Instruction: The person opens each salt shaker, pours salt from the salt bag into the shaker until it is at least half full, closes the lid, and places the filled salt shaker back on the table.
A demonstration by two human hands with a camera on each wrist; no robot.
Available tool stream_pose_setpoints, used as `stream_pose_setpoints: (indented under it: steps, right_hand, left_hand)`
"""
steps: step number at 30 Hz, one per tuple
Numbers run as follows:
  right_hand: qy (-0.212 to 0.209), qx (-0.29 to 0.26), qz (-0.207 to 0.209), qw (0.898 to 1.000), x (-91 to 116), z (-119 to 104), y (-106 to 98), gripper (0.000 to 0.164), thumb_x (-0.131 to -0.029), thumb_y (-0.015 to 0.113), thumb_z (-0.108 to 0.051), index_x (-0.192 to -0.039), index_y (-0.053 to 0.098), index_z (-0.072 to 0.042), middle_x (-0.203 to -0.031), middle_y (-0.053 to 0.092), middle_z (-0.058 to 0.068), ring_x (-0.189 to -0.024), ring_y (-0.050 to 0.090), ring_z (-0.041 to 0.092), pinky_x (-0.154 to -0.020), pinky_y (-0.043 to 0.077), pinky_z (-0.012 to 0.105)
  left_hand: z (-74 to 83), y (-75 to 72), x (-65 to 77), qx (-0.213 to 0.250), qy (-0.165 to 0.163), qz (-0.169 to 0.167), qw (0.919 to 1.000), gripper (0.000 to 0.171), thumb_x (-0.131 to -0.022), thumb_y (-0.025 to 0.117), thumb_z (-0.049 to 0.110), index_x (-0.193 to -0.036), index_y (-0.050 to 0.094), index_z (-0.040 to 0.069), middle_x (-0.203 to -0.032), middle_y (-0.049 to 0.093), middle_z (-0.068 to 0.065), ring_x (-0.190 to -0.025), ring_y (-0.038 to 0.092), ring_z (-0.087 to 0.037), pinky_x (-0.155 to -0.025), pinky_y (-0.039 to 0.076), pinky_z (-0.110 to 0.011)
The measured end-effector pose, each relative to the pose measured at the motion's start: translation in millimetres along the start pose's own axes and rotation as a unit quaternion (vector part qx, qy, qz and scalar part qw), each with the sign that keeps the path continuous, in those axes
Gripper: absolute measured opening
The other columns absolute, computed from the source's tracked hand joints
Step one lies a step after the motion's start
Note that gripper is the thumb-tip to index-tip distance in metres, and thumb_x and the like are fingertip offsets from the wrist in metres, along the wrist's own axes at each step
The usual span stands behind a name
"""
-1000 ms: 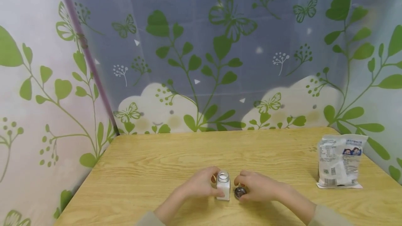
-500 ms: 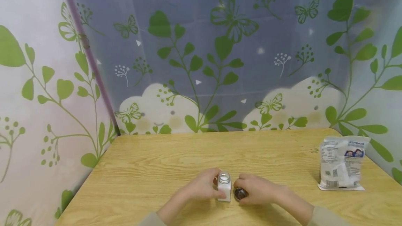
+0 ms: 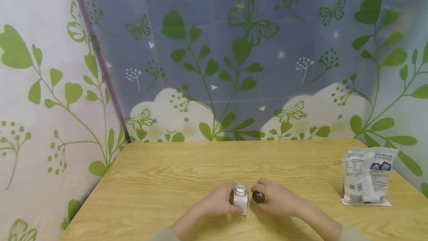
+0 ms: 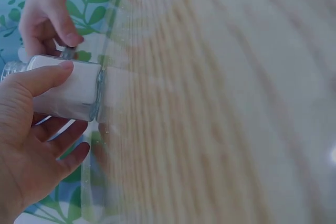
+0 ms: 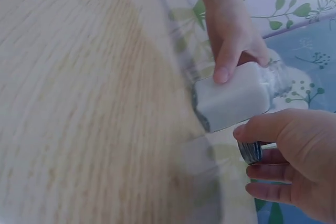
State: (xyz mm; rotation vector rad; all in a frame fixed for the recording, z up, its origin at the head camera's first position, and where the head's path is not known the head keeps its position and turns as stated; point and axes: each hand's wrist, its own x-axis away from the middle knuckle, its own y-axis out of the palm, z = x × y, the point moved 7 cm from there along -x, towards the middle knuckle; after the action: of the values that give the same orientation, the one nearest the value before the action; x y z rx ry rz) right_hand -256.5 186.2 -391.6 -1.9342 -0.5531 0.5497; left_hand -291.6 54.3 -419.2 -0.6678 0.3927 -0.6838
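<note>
A small square glass shaker bottle [image 3: 241, 204] full of white powder stands upright on the table, its threaded mouth uncovered. My left hand [image 3: 219, 198] grips it from the left, the thumb lying along its near side. Just right of the bottle, my right hand [image 3: 280, 197] pinches a dark round shaker lid [image 3: 258, 197] with small holes in its top. The right wrist view shows the ridged rim of the lid [image 5: 251, 152] between thumb and fingers, apart from the bottle [image 5: 233, 98]. In the left wrist view the bottle [image 4: 71, 87] hides most of the lid.
A white printed plastic packet [image 3: 367, 177] stands on the right side of the wood-grain table [image 3: 174, 163]. Behind the table hangs a patterned curtain [image 3: 200, 66] with leaves and butterflies, which also closes off both sides.
My right hand has taken the lid up from the table and tilted it, so its holes face the head camera. The left hand keeps its grip on the bottle. The head view has shifted slightly.
</note>
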Motion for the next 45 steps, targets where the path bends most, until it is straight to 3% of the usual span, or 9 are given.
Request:
stream_pose_setpoints:
  steps: [5,17,25,37,42,45]
  right_hand:
    - [0.004,0.001,0.032,0.999,0,-7,-15,0.037,-0.078,0.069,-0.004,-0.112,0.059,0.002,-0.102,0.051,0.001,-0.087,0.055,0.013,-0.072,0.049,0.024]
    - [-0.055,0.024,0.062,0.996,-5,-31,-33,0.036,-0.079,0.070,-0.006,-0.113,0.059,-0.003,-0.102,0.054,0.000,-0.085,0.052,0.008,-0.071,0.047,0.023]
    - [-0.064,0.017,0.072,0.995,-8,-38,-35,0.038,-0.079,0.071,-0.007,-0.115,0.057,-0.004,-0.104,0.054,0.002,-0.086,0.051,0.006,-0.071,0.047,0.023]
    - [-0.071,-0.014,0.075,0.994,-22,-44,-33,0.041,-0.082,0.071,-0.013,-0.119,0.056,-0.004,-0.100,0.055,-0.003,-0.084,0.052,0.007,-0.067,0.048,0.022]
    - [-0.078,-0.018,0.079,0.994,-25,-45,-32,0.037,-0.081,0.072,-0.013,-0.114,0.057,-0.004,-0.100,0.057,-0.001,-0.082,0.052,0.007,-0.064,0.046,0.020]
    - [-0.071,-0.011,0.072,0.995,-27,-45,-32,0.035,-0.082,0.071,-0.014,-0.112,0.058,-0.005,-0.101,0.057,-0.001,-0.084,0.053,0.007,-0.068,0.047,0.023]
  left_hand:
    - [0.5,0.5,-0.5,-0.001,-0.001,-0.002,1.0000,0.043,-0.067,0.081,0.016,-0.102,0.057,0.010,-0.084,0.055,0.011,-0.077,0.051,-0.003,-0.073,0.043,-0.022]
    - [-0.3,-0.3,-1.3,-0.017,-0.021,-0.016,0.9995,0.045,-0.068,0.081,0.018,-0.103,0.055,0.010,-0.085,0.055,0.011,-0.077,0.051,-0.003,-0.072,0.043,-0.022]
    - [-1.3,-0.1,-0.8,-0.020,-0.018,-0.025,0.9993,0.042,-0.069,0.081,0.018,-0.101,0.055,0.011,-0.084,0.055,0.011,-0.075,0.051,-0.003,-0.069,0.043,-0.022]
    - [-4.2,0.7,-0.8,0.017,-0.024,-0.035,0.9989,0.043,-0.070,0.080,0.018,-0.104,0.055,0.010,-0.085,0.055,0.010,-0.074,0.052,-0.004,-0.065,0.044,-0.022]
    - [-2.0,2.3,0.2,0.048,-0.017,-0.047,0.9976,0.046,-0.072,0.079,0.016,-0.111,0.054,0.011,-0.089,0.057,0.010,-0.077,0.054,-0.004,-0.068,0.045,-0.022]
    - [-1.5,1.6,-0.9,0.044,-0.010,-0.046,0.9979,0.050,-0.072,0.079,0.017,-0.114,0.054,0.012,-0.092,0.058,0.011,-0.079,0.054,-0.003,-0.070,0.045,-0.022]
